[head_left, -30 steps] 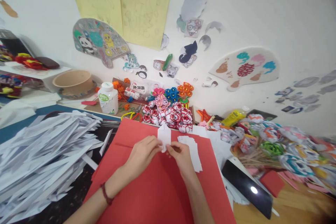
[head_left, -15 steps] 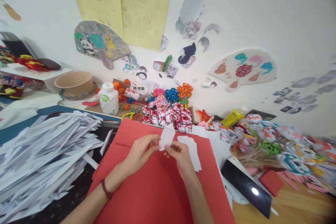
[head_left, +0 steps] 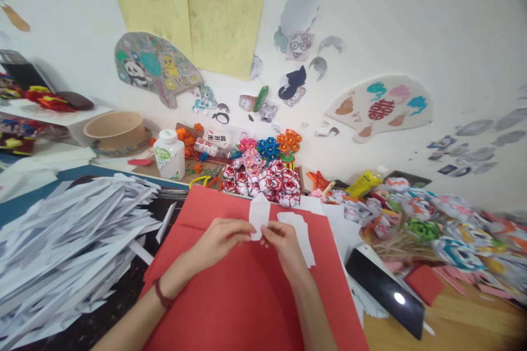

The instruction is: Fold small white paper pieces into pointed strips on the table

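My left hand [head_left: 220,241] and my right hand [head_left: 284,241] pinch the lower end of a small folded white paper piece [head_left: 259,215], holding it upright above a red paper sheet [head_left: 247,296]. Both hands are closed on it, thumbs facing each other. Just right of my right hand a small stack of folded white paper pieces [head_left: 302,233] lies on the red sheet. A dark red band circles my left wrist.
A large heap of white paper strips [head_left: 69,241] fills the left. Red-and-white paper balls [head_left: 267,181], paper flowers and a white glue bottle [head_left: 168,154] stand behind. Colourful folded flowers [head_left: 432,225] and a black phone [head_left: 385,290] lie at the right.
The white paper piece tilted to the right half a second ago and now stands upright again between my fingers. My hands stayed in place.
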`<state>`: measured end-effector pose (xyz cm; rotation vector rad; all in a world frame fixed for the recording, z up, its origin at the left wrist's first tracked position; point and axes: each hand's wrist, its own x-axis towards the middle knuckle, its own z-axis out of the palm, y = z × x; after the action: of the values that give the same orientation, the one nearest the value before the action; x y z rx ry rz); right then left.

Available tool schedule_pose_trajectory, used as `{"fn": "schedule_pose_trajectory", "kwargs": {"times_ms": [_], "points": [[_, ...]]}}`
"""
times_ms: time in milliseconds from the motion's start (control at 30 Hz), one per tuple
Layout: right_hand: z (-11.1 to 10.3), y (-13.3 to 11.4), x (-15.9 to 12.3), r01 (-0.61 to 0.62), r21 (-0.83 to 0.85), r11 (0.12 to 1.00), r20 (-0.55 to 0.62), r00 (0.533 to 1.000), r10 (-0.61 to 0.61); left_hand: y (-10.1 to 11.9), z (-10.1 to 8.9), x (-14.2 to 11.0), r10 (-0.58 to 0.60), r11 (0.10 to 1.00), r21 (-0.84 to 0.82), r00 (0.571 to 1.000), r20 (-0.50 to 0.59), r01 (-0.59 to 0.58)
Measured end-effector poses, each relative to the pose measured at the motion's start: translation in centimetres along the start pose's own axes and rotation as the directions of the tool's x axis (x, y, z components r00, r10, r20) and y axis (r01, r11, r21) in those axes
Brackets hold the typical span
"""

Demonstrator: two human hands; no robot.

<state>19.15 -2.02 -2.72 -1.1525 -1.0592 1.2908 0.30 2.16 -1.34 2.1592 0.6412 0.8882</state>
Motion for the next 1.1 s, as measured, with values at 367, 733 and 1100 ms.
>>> {"fn": "schedule_pose_trajectory", "kwargs": {"times_ms": [367,733,1100], "points": [[0.8,-0.2,-0.2,0.043,-0.088,0.995,-0.013,0.999,-0.044,-0.3,0.8,0.1,-0.195,0.981,-0.017,0.977,-0.091,0.194],[1.3,0.0,-0.2,-0.001,-0.047,0.999,-0.035,0.999,-0.001,-0.3,1.7,0.3,-0.29,0.953,-0.148,0.938,-0.191,0.264],[1.3,0.2,-0.1,0.002,-0.072,0.997,-0.038,0.999,-0.005,0.2,1.9,0.4,-0.268,0.961,-0.125,0.941,-0.206,0.246]]}}
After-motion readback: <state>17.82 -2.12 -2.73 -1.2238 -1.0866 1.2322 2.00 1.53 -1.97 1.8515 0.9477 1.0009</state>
